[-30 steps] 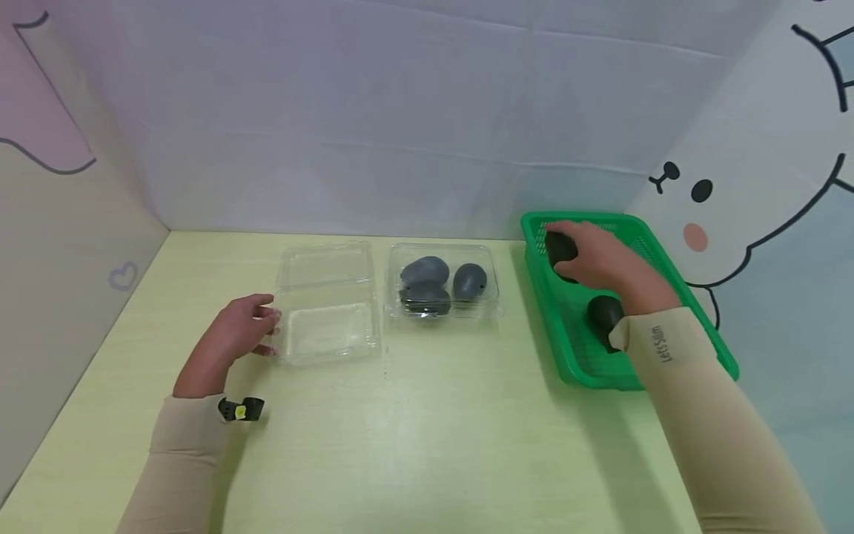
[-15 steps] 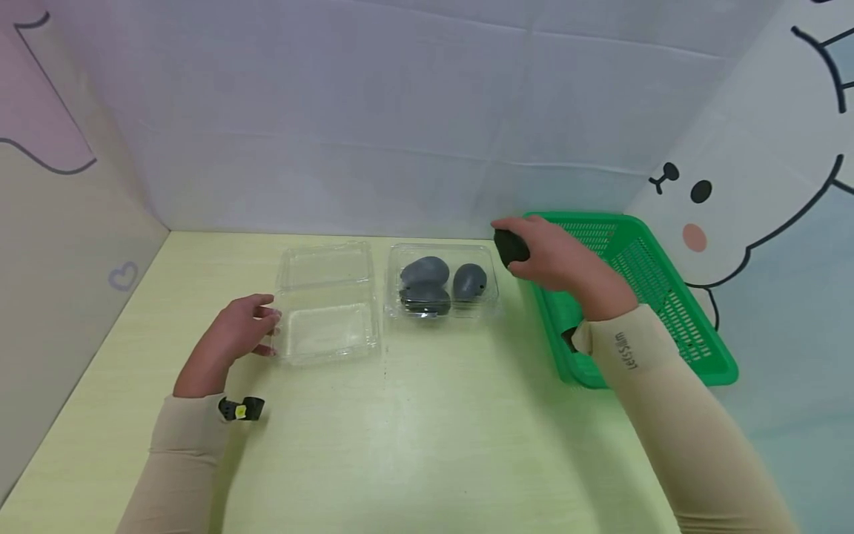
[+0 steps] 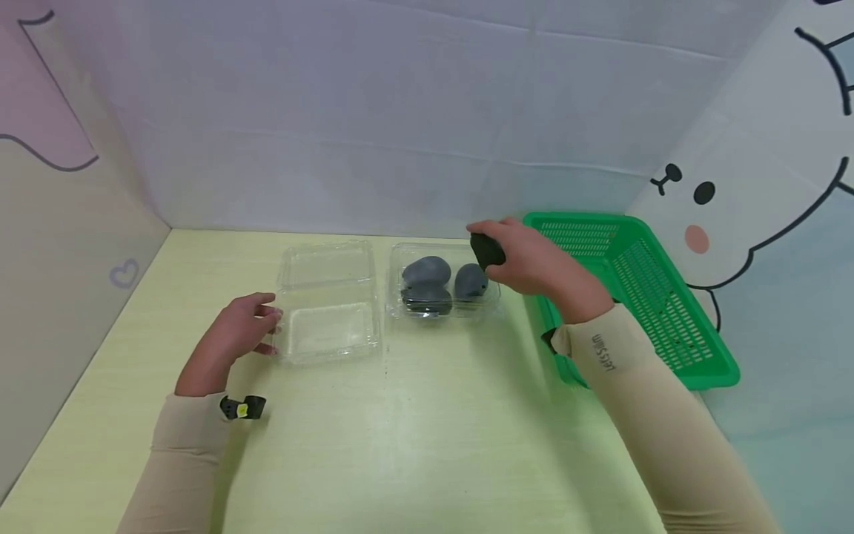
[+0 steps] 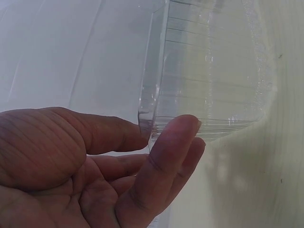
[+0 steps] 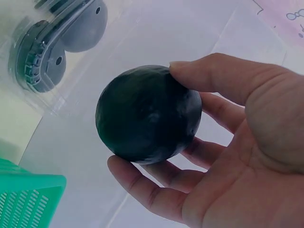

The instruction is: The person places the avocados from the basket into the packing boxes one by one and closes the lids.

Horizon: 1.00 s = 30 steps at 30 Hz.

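Right wrist view: your right hand (image 5: 251, 154) curls its fingers round a dark rounded fruit (image 5: 147, 114), near the clear box (image 3: 395, 283) holding three gray fruits (image 3: 426, 271). Your left hand (image 3: 242, 324) touches the unfolded box (image 3: 330, 328); pinching, you cannot tell. Farther right: the green basket (image 3: 657, 278).

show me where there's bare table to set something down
Widest: the table front, between left sleeve and right sleeve. Smaller: between left hand and side wall. Crowded: the back, with empty tub, filled tub and basket, plus the right hand.
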Available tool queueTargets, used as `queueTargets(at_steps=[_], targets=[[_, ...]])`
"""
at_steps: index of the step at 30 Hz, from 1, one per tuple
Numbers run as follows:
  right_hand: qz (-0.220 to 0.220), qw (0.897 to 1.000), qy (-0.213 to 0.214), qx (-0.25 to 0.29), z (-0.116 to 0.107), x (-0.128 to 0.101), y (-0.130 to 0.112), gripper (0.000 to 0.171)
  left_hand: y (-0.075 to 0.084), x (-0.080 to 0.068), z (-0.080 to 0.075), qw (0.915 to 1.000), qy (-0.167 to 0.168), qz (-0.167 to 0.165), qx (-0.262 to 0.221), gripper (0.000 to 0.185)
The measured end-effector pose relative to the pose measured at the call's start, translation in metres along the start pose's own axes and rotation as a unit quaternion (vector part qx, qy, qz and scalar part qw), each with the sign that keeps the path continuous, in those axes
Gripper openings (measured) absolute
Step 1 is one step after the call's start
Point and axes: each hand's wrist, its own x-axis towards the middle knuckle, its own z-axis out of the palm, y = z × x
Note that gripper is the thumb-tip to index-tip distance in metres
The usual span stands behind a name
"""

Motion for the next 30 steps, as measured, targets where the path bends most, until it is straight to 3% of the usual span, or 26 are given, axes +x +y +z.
queueTargets(at_steps=[13, 30], targets=[[-0.01, 1.0, -0.002, 0.011, 0.006, 0.007, -0.009, 0.069, 0.002, -0.001, 0.0, 1.0, -0.001, 0.008, 0.001, 0.06], [-0.048, 0.998, 0.003, 0.04, 0.031, 0.033, -0.038, 0.07, 0.002, 0.0, -0.001, 1.0, -0.003, 0.004, 0.0, 0.061]])
